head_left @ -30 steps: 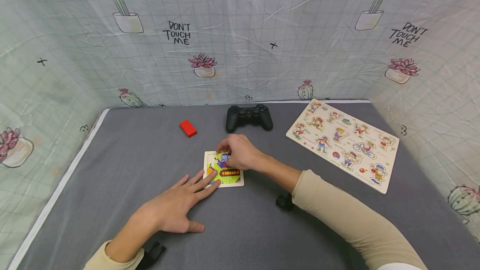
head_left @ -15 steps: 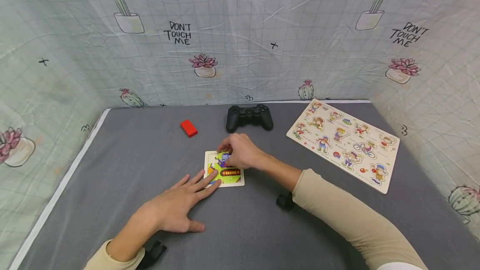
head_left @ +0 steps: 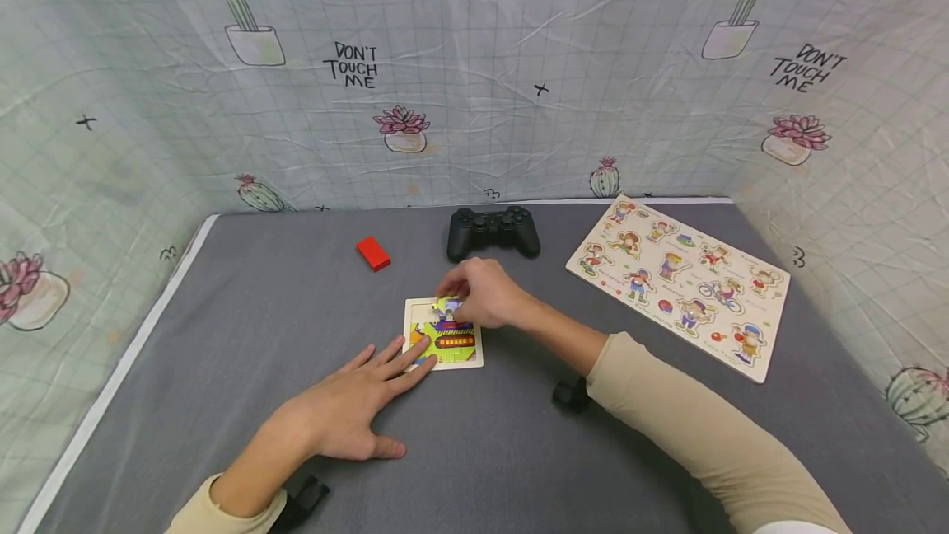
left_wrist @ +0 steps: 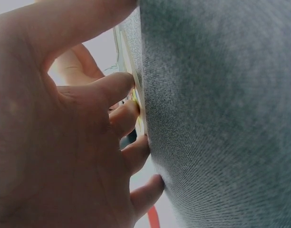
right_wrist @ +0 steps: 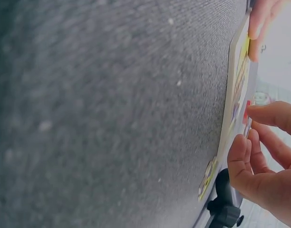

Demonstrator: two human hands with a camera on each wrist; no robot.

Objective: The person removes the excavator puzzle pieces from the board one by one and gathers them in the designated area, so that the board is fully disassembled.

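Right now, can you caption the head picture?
Left hand touches a tracked-vehicle jigsaw; right hand pinches one puzzle piece.

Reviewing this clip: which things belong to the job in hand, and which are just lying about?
In the job:
small puzzle tray
left hand, fingers on the tray
right hand
puzzle piece it pinches
probably the yellow-edged flat piece nearby

Apparently just lying about:
red block
black controller
larger picture board

The right hand's grip (head_left: 491,293) has shifted slightly rightward, carrying its pinched puzzle piece (head_left: 446,303) along over the puzzle board (head_left: 479,351).
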